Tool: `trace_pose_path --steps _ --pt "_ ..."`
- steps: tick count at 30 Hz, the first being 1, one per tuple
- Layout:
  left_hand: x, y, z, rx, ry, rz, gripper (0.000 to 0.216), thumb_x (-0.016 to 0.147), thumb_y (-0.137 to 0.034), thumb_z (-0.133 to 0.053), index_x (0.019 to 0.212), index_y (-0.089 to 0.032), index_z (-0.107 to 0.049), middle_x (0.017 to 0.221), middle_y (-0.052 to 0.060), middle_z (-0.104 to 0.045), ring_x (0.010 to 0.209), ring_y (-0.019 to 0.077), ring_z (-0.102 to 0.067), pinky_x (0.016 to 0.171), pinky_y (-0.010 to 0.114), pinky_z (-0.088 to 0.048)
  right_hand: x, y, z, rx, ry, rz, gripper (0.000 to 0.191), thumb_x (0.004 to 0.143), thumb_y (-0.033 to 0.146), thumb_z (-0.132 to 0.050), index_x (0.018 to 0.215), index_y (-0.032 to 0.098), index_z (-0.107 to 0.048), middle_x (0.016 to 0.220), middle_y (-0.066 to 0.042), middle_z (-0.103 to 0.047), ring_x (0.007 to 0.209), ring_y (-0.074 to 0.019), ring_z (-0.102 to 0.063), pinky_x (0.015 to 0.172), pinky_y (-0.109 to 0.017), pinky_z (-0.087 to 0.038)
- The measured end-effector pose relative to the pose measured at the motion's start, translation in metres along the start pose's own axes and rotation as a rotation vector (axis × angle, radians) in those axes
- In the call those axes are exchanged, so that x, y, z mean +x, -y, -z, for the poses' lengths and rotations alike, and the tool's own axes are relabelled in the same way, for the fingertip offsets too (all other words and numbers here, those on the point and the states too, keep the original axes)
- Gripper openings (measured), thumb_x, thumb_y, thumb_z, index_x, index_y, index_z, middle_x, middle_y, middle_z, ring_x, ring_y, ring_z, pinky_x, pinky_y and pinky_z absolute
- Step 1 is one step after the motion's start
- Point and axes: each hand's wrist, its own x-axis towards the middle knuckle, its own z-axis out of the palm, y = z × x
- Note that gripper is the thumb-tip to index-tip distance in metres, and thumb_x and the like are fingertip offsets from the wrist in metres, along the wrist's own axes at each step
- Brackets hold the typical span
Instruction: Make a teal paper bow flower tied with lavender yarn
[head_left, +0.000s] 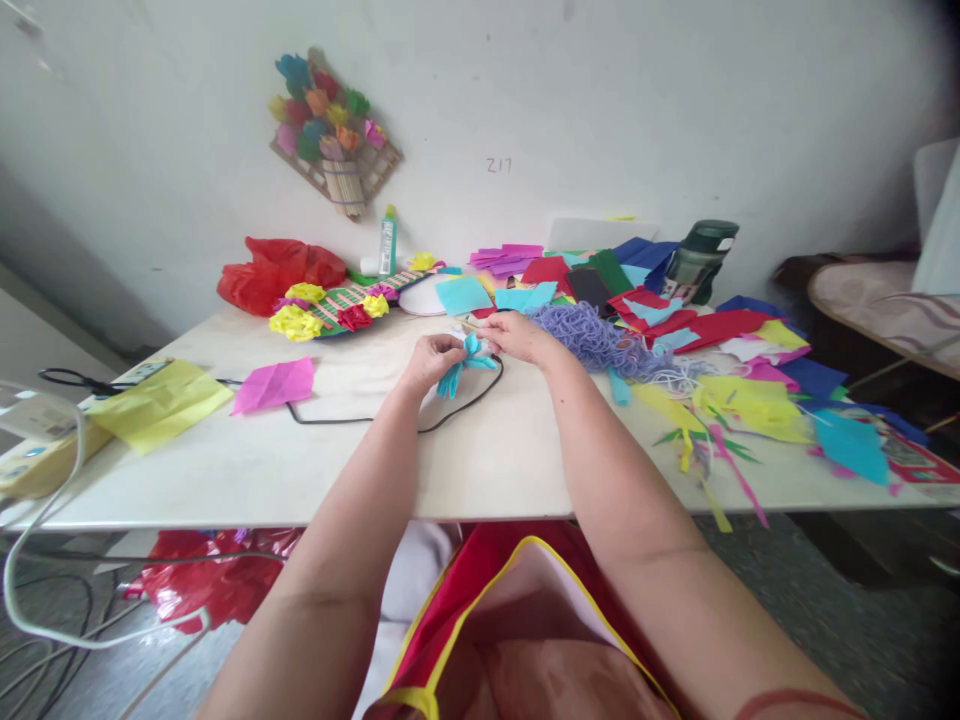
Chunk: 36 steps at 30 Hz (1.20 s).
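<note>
In the middle of the table, my left hand pinches a light-blue paper flower, its petals pointing down and outward. Close beside it on the right, the fingers of my right hand are closed round a small, thin, tan stick-like thing; its kind is not clear. Both hands nearly meet over the flower. A black cord loops across the table and ends close under my right hand. Just right of that hand lies a tangle of purple yarn.
Coloured paper sheets and yellow scraps cover the right side, with a dark bottle behind. Paper flowers on a green board, a red bag and a tube stand back left. A power strip sits at the left edge.
</note>
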Motion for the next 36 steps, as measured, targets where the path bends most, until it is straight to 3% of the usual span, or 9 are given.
trace_pose_path --steps 4,10,16,29,36 --pt "0.0003 -0.0001 0.0 -0.004 0.0 0.001 0.019 0.057 -0.03 -0.06 0.066 -0.012 -0.063 0.057 0.002 -0.061 0.052 0.0122 -0.052 0.049 0.023 -0.038 -0.0004 -0.0014 0.001 -0.003 -0.004 0.041 0.026 0.084 0.031 -0.052 0.062 0.016 -0.053 0.052 0.005 -0.045 0.053 -0.0087 -0.042 0.056 -0.022 -0.032" --pt "0.0007 0.0006 0.0002 0.01 -0.004 -0.012 0.019 0.058 -0.03 -0.06 0.066 -0.012 -0.063 0.057 0.001 -0.06 0.052 0.0113 -0.05 0.049 0.023 -0.037 -0.0001 -0.0027 0.0007 0.084 0.011 -0.021 0.018 0.086 0.026 -0.05 0.086 0.013 -0.063 0.047 0.007 -0.043 0.049 -0.008 -0.042 0.055 -0.021 -0.033" --pt "0.0013 0.0018 0.0002 0.007 0.006 -0.023 0.021 0.057 -0.03 -0.062 0.068 -0.012 -0.064 0.059 0.001 -0.059 0.053 0.0111 -0.049 0.05 0.023 -0.037 0.0001 -0.0044 -0.0005 0.152 0.092 -0.032 0.026 0.085 0.025 -0.05 0.1 0.009 -0.065 0.045 0.008 -0.042 0.046 -0.0072 -0.04 0.054 -0.021 -0.034" --pt "0.0028 0.0043 0.0005 -0.023 0.038 -0.057 0.024 0.058 -0.027 -0.061 0.075 -0.011 -0.069 0.067 0.003 -0.064 0.061 0.0133 -0.053 0.058 0.024 -0.041 -0.0036 0.0005 0.0013 0.188 0.091 -0.025 0.023 0.08 0.029 -0.056 0.08 0.01 -0.068 0.043 0.007 -0.046 0.044 -0.0065 -0.04 0.051 -0.021 -0.034" --pt "0.0033 0.0052 0.0006 -0.052 0.037 -0.054 0.026 0.058 -0.027 -0.061 0.076 -0.011 -0.07 0.068 0.003 -0.065 0.063 0.0146 -0.056 0.06 0.025 -0.044 -0.0028 0.0017 -0.0006 0.201 0.106 -0.072 0.029 0.081 0.027 -0.057 0.101 0.008 -0.067 0.044 0.007 -0.047 0.045 -0.007 -0.042 0.053 -0.021 -0.036"
